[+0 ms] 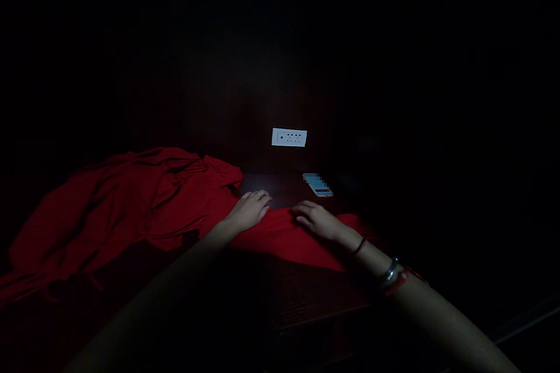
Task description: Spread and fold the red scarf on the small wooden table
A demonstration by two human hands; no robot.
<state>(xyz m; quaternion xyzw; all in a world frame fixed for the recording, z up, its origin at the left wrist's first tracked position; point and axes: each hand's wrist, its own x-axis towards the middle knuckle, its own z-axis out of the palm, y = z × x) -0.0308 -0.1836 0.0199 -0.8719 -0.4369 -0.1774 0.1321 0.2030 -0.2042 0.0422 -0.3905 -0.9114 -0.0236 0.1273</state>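
A red garment point(149, 198), gathered in loose folds at the left, stretches rightward in a flatter strip across a dark wooden surface. My left hand point(251, 210), with a ring on one finger, lies palm down at the far edge of the strip, its fingers reaching forward. Just right of it, my right hand point(318, 219) rests on the cloth with fingers extended and slightly bent. Neither hand visibly grips the fabric. Bracelets circle my right wrist. Dim light hides the garment's right end and exact kind.
Behind my right hand lies a phone point(319, 185) with its screen lit. A white socket panel point(289, 137) is on the dark wall beyond. The dark wooden surface point(315, 297) has its front edge near me. Deep shadow covers both sides.
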